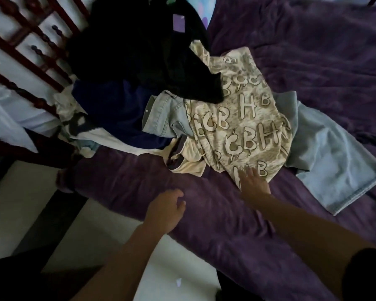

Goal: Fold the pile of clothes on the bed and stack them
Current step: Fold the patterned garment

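Judged the printed shirt (237, 118) soft, light, limp, best pinched at its near hem; found it on the clothes pile (117, 109) at twelve o'clock on the bed (313, 51). Saw the right hand (254, 181) laid straight-fingered on that hem, gripping nothing, and the left hand (165, 209), at its eight o'clock, loosely curled, empty.

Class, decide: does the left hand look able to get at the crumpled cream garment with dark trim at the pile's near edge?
Probably yes. The empty left hand is over the purple bedspread, and the crumpled cream garment with dark trim lies exposed just beyond it, with nothing between.
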`<state>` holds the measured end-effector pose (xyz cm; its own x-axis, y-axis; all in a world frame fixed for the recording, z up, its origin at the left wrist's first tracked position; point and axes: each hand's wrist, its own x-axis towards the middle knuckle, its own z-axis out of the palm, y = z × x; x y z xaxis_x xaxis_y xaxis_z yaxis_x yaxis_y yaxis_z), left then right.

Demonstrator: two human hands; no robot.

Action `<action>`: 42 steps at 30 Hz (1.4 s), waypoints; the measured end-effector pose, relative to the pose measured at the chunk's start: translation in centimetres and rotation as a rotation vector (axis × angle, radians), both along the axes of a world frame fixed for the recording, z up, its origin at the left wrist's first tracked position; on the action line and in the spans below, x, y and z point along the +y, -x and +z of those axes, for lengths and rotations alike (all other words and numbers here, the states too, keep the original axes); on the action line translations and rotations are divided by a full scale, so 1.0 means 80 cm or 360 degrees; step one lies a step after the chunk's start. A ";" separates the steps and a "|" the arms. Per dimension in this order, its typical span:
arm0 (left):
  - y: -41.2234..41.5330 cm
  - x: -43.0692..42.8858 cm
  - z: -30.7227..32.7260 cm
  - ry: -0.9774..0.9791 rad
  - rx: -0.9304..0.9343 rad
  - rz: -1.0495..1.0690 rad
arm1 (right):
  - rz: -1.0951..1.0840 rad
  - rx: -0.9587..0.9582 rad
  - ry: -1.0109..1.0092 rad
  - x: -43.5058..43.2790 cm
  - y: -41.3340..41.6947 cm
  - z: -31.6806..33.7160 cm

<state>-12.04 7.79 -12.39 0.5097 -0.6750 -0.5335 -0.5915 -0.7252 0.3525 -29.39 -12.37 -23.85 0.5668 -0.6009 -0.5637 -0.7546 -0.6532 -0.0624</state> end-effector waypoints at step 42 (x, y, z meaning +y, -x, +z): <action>-0.178 -0.235 0.293 0.0689 0.0992 -0.1057 | -0.1108 -0.3081 -0.1133 -0.009 -0.142 0.790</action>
<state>2.18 -10.99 11.09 -0.3263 -0.9197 -0.2184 -0.4499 -0.0521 0.8916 -18.05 -13.09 39.37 0.3933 -0.9113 0.1221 0.4854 0.0930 -0.8693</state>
